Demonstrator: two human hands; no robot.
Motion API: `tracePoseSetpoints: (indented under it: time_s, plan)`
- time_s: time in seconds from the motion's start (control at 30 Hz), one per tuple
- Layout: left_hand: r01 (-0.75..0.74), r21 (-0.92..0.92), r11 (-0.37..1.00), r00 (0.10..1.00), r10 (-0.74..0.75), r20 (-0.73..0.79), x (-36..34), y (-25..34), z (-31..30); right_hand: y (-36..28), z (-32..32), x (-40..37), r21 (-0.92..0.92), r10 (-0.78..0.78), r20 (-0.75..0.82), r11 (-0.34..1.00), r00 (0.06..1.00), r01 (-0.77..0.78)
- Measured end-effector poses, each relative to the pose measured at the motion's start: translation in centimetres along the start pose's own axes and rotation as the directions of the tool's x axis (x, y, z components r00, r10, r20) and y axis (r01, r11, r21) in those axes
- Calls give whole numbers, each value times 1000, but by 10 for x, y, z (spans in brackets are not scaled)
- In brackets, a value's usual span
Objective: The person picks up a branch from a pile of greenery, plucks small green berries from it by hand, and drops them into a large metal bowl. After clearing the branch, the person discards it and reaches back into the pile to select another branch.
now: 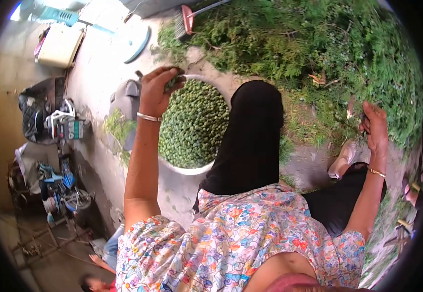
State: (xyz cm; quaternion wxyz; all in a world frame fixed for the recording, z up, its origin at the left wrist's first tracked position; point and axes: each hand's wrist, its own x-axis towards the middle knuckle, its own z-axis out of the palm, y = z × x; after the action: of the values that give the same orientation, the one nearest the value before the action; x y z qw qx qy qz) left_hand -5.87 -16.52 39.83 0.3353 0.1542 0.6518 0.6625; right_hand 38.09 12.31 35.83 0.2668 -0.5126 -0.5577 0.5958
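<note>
A white-rimmed round bowl [199, 171] stands on the ground left of my knee, heaped with small green berries [194, 121]. My left hand [159, 87] is over its far left rim, fingers curled toward the thumb. Something small and dark shows at those fingertips, and I cannot tell what it is. Out to the right, my right hand [374, 124] is closed around a thin leafy green sprig [350, 121]. That hand is above my shoe [343, 158], beside a large heap of cut evergreen branches [289, 44].
A red dustpan or brush head [187, 19] lies at the heap's far edge. Grey shoes or slippers [124, 100] and a loose sprig [119, 127] are left of the bowl. Farther left are a cream box [60, 46], a blue bicycle [68, 187] and another person [99, 280].
</note>
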Motion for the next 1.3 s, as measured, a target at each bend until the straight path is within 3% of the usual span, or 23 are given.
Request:
tracePoseSetpoints:
  time_s: [0.07, 0.17, 0.33, 0.4, 0.47, 0.5, 0.53, 0.57, 0.6, 0.63, 0.67, 0.7, 0.73, 0.8, 0.9, 0.93, 0.97, 1.0, 1.07, 1.13, 1.2, 1.23, 1.3]
  plan:
    - [21, 126, 992, 997, -12, -72, -16, -22, -36, -2, 3, -13, -58, -1, 54, 998, 999, 4]
    - [75, 423, 903, 991, -21, -131, -25, -57, -82, -1, 3, -29, -155, -18, -9, 988, 1000, 17]
    - [52, 450, 892, 984, 31, -174, -38, -79, -121, -7, -1, -67, -102, -89, -59, 991, 994, 82]
    - [129, 384, 914, 974, -43, -223, -33, -93, -142, -9, 0, -80, -86, -124, -62, 989, 990, 119]
    - [104, 487, 867, 972, 15, -234, -35, -101, -153, -13, 1, -95, -28, -185, -107, 983, 977, 183]
    - [-74, 748, 660, 968, 227, -105, -29, -117, -174, -19, 7, -104, 8, -183, -106, 983, 977, 184]
    - [-256, 895, 364, 916, 387, 105, -18, -130, -183, -27, 10, -115, 35, -181, -129, 982, 975, 186]
    - [-140, 906, 400, 962, 273, 29, -28, -123, -177, -26, 9, -119, 34, -244, -149, 967, 958, 252]
    - [-64, 941, 334, 966, 259, -26, -22, -130, -182, -24, 6, -123, 25, -309, -166, 948, 937, 317]
    - [-53, 929, 367, 955, 291, -61, -29, -118, -165, -31, 11, -133, 103, -306, -192, 939, 932, 329]
    - [-236, 908, 346, 840, 543, 12, 1, -163, -209, -37, 16, -143, 189, -308, -209, 919, 928, 347]
    - [-178, 800, 573, 868, 474, -146, -6, -155, -191, -44, 13, -152, 168, -320, -254, 915, 913, 367]
    - [-105, 641, 760, 889, 361, -283, -17, -128, -166, -49, 10, -162, 256, -348, -196, 884, 917, 391]
    - [-194, 168, 966, 910, 241, -337, -48, -80, -92, -62, 10, -181, 330, -400, -164, 839, 902, 432]
    - [-236, -40, 971, 972, 236, -1, -98, -20, 10, -75, 9, -209, 508, -453, -213, 706, 865, 494]
    - [-179, -152, 972, 960, 207, 188, -113, -14, 38, -78, 8, -218, 496, -464, -239, 697, 853, 517]
    - [-211, -49, 976, 911, 215, 352, -129, -12, 65, -84, 8, -228, 630, -484, -189, 608, 855, 483]
    - [-183, 37, 982, 792, 125, 597, -138, -10, 86, -89, 8, -238, 747, -515, -137, 507, 846, 430]
    - [80, -165, 983, 538, 97, 837, -151, -43, 134, -92, 6, -252, 812, -553, -133, 414, 822, 410]
    - [416, -279, 866, 432, 82, 898, -172, -57, 178, -82, 3, -260, 922, -518, -94, 276, 850, 270]
    - [586, -451, 673, 489, 151, 859, -192, -70, 209, -66, 2, -264, 946, -491, -84, 235, 867, 225]
    - [664, -436, 608, 479, 102, 872, -194, -74, 214, -56, 3, -266, 928, -442, -92, 287, 892, 238]
    - [677, -402, 617, 454, 81, 888, -198, -70, 217, -34, 6, -273, 862, -392, -135, 407, 910, 303]
